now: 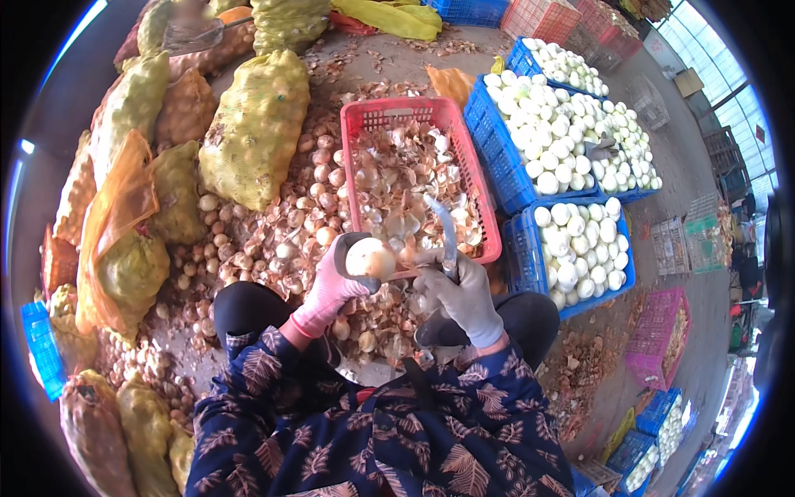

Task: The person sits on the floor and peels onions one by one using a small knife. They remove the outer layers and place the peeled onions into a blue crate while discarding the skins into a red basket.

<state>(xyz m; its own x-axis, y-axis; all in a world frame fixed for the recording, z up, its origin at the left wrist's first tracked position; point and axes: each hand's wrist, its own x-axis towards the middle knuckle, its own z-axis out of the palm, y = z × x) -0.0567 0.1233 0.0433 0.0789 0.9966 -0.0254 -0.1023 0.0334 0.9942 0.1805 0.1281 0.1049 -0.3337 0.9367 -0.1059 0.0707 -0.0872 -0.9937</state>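
Observation:
A pale onion (pixel 371 258) sits in my left hand (pixel 329 279), which wears a pink and grey work glove. My right hand (pixel 463 292), in a grey glove, grips a knife with a curved blade (pixel 444 223), its tip pointing up and away from me. Both hands are above the near rim of a red plastic crate (pixel 489 211), a little apart from each other. Brown and white onion skins (pixel 404 174) fill much of that crate. Unpeeled onions (pixel 310 205) lie heaped on the floor to the crate's left, among loose skins.
Blue crates (pixel 497 143) heaped with peeled white onions (pixel 584 248) stand at my right. Full yellow mesh sacks (pixel 254 130) and an orange mesh bag (pixel 115 230) crowd the left. A magenta crate (pixel 655 338) stands farther right. Skins litter the floor.

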